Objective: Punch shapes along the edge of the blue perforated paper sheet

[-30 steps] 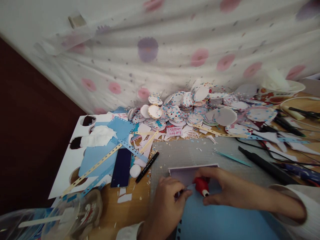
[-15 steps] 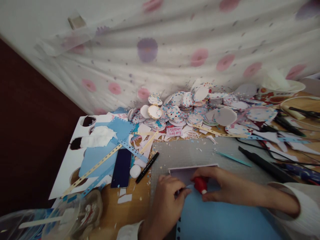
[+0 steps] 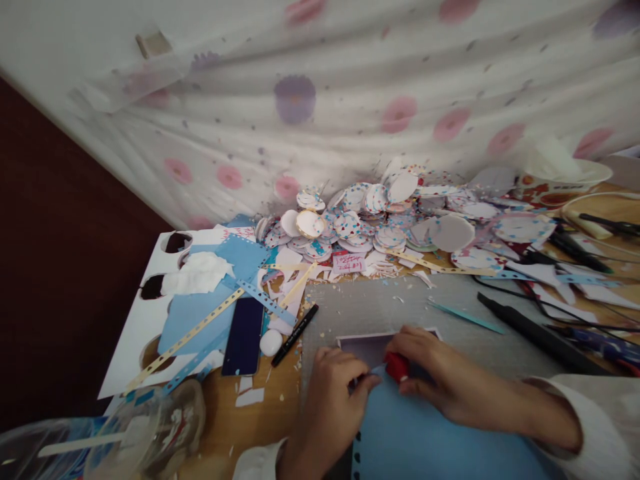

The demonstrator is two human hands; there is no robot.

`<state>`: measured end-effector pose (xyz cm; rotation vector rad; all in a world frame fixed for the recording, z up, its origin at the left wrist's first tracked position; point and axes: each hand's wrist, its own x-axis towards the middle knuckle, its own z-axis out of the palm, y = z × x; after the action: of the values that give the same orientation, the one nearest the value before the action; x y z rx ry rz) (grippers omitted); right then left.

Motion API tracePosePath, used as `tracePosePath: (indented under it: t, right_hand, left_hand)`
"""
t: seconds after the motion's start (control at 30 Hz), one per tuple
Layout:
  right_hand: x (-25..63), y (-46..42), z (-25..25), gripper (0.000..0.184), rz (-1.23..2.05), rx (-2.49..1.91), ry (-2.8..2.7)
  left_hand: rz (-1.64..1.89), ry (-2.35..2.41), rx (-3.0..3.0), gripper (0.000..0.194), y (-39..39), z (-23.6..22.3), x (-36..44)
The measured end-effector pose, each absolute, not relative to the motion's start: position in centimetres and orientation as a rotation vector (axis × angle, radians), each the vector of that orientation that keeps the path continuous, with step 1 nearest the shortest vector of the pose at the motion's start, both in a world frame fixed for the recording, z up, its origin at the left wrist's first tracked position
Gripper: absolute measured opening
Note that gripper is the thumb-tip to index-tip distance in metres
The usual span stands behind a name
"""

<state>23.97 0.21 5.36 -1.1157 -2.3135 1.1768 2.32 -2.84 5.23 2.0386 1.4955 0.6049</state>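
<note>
In the head view, my right hand (image 3: 425, 367) is closed around a small red paper punch (image 3: 397, 367) with a light tip. The punch sits at the upper left corner of a sheet of blue paper (image 3: 440, 433). My left hand (image 3: 340, 387) pinches that corner between thumb and fingertips, just left of the punch. Dark small holes run down the sheet's left edge. Behind the sheet lies a shallow white-rimmed tray or box lid (image 3: 357, 350), partly covered by my hands and the paper. Fingers hide the punch's jaws.
A large heap of paper discs (image 3: 370, 213) lines the back against a flowered curtain (image 3: 340, 127). To the left lie a phone (image 3: 243, 337), a black marker (image 3: 295, 335), punched strips (image 3: 187, 337) and a plastic cup (image 3: 135, 427). A teal tool (image 3: 467, 316) and cables lie right.
My right hand has shifted slightly left with the red punch, bringing it closer to my left fingertips at the paper's corner. My left hand stays nearly still.
</note>
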Motion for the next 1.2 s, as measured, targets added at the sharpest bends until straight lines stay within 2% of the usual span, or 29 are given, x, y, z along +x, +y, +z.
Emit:
tracePosePath:
  t: [0.1, 0.23, 0.33, 0.37, 0.53, 0.7, 0.9, 1.2]
  right_hand:
    - [23.8, -0.1, 5.2, 0.006, 1.049, -1.127, -2.363]
    - [23.6, -0.1, 5.6, 0.006, 1.05, -1.136, -2.388]
    - [23.2, 0.0, 6.1, 0.006, 1.057, -1.1, -2.395]
    - [23.1, 0.0, 6.2, 0.007, 1.045, -1.086, -2.402]
    - [22.8, -0.1, 6.4, 0.014, 0.945, -1.079, -2.448]
    - [22.7, -0.5, 6.1, 0.013, 0.963, -1.069, -2.382]
    - [22.3, -1.2, 5.2, 0.015, 0.938, -1.022, -2.305]
    - [22.7, -0.4, 4.6, 0.012, 0.973, -1.028, -2.385]
  left_hand:
    - [0.537, 1.503, 2.038, 0.031, -2.8, 5.6, 2.2]
    - [0.45, 1.385, 2.097, 0.023, -2.0, 7.3, 1.9]
    - [0.387, 1.323, 2.188, 0.053, -1.0, 8.3, 2.1]
    - [0.362, 1.31, 2.228, 0.055, -0.6, 8.4, 2.3]
    - [0.286, 1.161, 2.373, 0.042, 0.8, 8.0, 3.3]
    - [0.317, 1.053, 2.388, 0.034, 0.9, 7.7, 3.1]
    - [0.411, 1.041, 2.331, 0.036, 0.5, 7.2, 2.6]
    - [0.368, 1.143, 2.34, 0.051, 0.5, 6.7, 2.6]
